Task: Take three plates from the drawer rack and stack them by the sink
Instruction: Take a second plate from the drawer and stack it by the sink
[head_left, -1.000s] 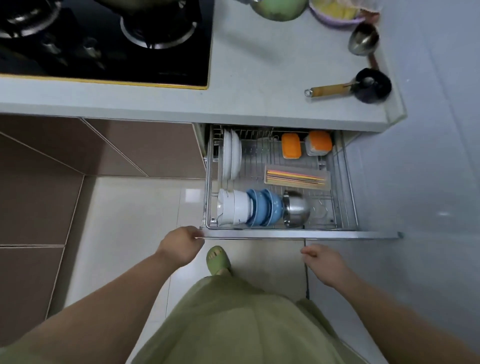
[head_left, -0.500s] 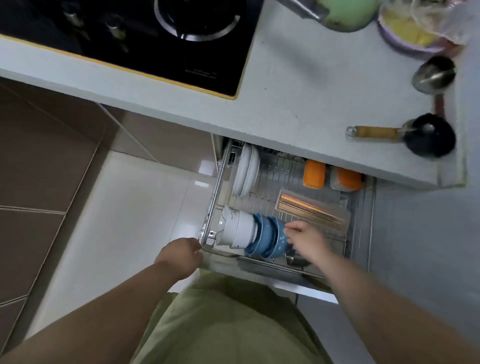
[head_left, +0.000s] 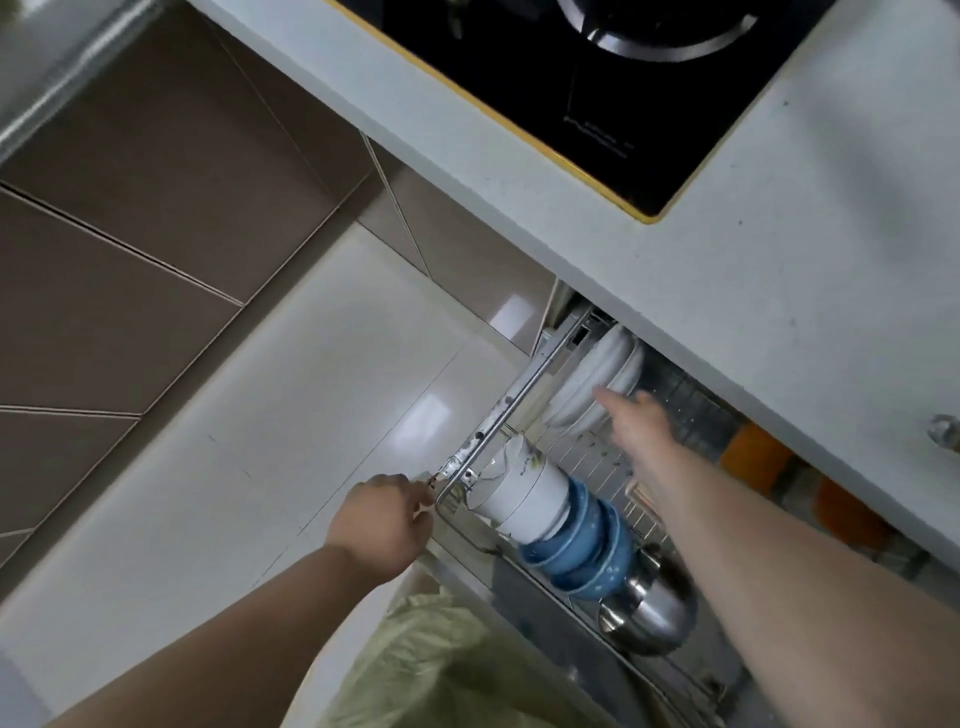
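Several white plates (head_left: 597, 374) stand on edge at the back left of the pulled-out wire drawer rack (head_left: 511, 402), under the counter edge. My right hand (head_left: 631, 421) reaches into the rack with fingers spread, its fingertips right at the plates' rims; it grips nothing. My left hand (head_left: 384, 519) is closed on the front left corner of the rack's frame. The sink is out of view.
White bowls (head_left: 519, 493), blue bowls (head_left: 582, 545) and a steel bowl (head_left: 649, 613) lie in a row at the rack's front. Orange containers (head_left: 753, 452) sit at the back right. The grey counter (head_left: 779, 312) with a black hob (head_left: 597, 78) overhangs the rack. Glossy floor tiles lie left.
My right hand has moved from the blue bowls back and left to the white plates. The view has swung left and tilted. My left hand stays on the rack's front corner.
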